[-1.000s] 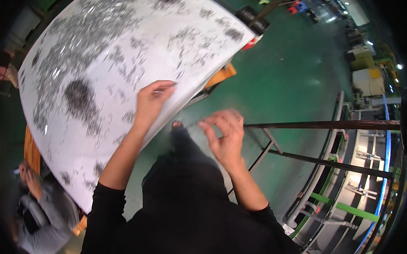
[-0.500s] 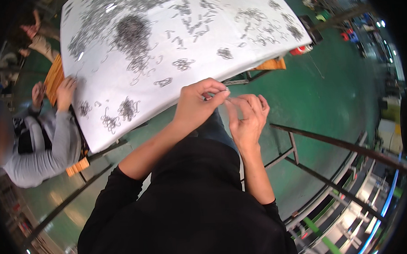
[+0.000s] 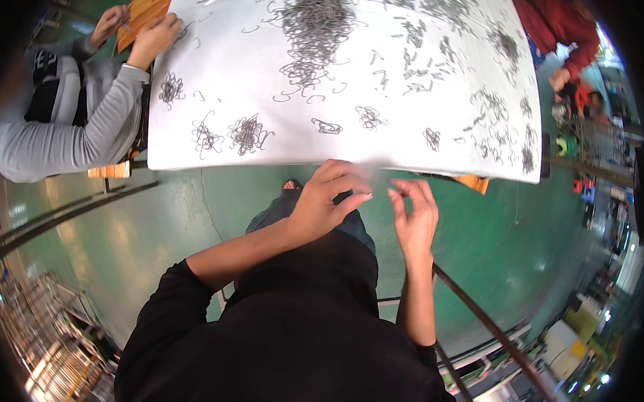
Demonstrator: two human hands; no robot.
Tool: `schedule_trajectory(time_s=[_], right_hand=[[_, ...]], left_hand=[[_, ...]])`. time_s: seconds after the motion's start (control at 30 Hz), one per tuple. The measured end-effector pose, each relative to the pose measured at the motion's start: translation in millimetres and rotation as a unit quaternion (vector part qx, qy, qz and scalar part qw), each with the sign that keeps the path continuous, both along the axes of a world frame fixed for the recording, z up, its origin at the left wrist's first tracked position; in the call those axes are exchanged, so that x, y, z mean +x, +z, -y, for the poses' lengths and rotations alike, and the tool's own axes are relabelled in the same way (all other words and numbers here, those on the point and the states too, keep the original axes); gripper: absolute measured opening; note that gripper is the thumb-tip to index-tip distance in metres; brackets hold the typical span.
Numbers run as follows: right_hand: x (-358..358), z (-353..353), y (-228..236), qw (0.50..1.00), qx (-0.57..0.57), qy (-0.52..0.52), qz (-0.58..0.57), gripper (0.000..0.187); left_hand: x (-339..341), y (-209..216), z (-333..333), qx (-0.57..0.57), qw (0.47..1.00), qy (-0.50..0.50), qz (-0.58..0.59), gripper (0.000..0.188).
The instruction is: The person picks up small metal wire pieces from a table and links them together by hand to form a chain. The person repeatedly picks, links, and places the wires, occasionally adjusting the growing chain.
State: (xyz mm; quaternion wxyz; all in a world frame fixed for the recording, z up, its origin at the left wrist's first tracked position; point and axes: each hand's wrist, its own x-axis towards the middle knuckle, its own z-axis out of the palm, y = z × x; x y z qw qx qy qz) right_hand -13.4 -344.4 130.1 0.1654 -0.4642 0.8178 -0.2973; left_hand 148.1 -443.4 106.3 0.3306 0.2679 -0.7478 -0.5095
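My left hand (image 3: 326, 202) is above my lap at the near edge of the white table (image 3: 276, 138). Its thumb and index finger meet in a pinch; whatever lies between them is too small to make out. A short gap to the right, my right hand (image 3: 416, 218) is raised with its thumb and fingers slightly apart, nothing visible in them. On the table, nearest my hands, lie a small bundle of dark bent wire hooks (image 3: 327, 127) and a loose cluster of hooks (image 3: 370, 117). Farther back is a large dark heap of hooks (image 3: 319, 18).
Hook piles (image 3: 249, 134) lie at the near left, and scattered short dark pieces (image 3: 416, 57) at the right. A grey-sleeved person (image 3: 110, 117) works at the left end; another in red (image 3: 562, 18) is at the far right. A wooden stool (image 3: 472, 184) shows under the table.
My view has swung so the table appears straighter and more to the right. My hands have moved apart, and the right fingers have loosened. The person in red has come into view.
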Motion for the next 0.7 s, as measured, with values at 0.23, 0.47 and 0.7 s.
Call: schedule_trajectory(time_s=[0.23, 0.47, 0.7], right_hand=[[-16, 164, -72, 0.981, -0.046, 0.189, -0.004, 0.019], [22, 272, -115, 0.965, 0.006, 0.225, -0.132, 0.032], [-22, 315, -116, 0.974, -0.055, 0.207, -0.072, 0.019]], left_hand=[[27, -17, 1, -0.017, 0.995, 0.095, 0.033, 0.015], [43, -24, -8, 0.02, 0.979, 0.188, 0.073, 0.015], [49, -26, -17, 0.012, 0.973, 0.218, 0.07, 0.016]])
